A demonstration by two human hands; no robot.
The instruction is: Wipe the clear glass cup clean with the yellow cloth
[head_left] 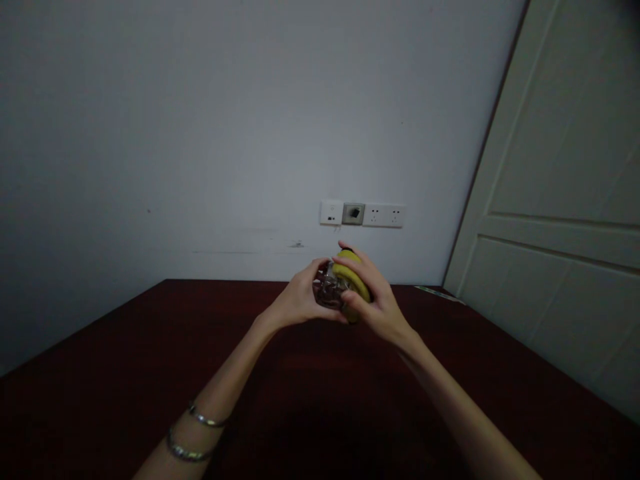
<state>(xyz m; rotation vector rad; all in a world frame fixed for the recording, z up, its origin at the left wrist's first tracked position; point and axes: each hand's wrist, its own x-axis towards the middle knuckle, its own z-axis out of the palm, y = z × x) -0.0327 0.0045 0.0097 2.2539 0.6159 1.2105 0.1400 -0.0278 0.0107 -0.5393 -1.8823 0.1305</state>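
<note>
Both hands meet above the table, in the middle of the head view. The fingers of my left hand (299, 297) are wrapped round a clear glass vessel (329, 288) with a patterned wall, tilted on its side. My right hand (375, 300) grips a thick, rounded yellow piece (356, 275) with dark edges, its thumb below and fingers over the top. This yellow piece lies against the right end of the glass. Whether it is a lid or a sponge I cannot tell, since the fingers cover much of it.
Below the hands spreads a dark red table (150, 347). Its far edge meets a pale wall (225, 133) with a row of sockets (383, 215). A panelled white door (560, 200) stands along the right side. A thin flat strip (440, 294) lies at the back right.
</note>
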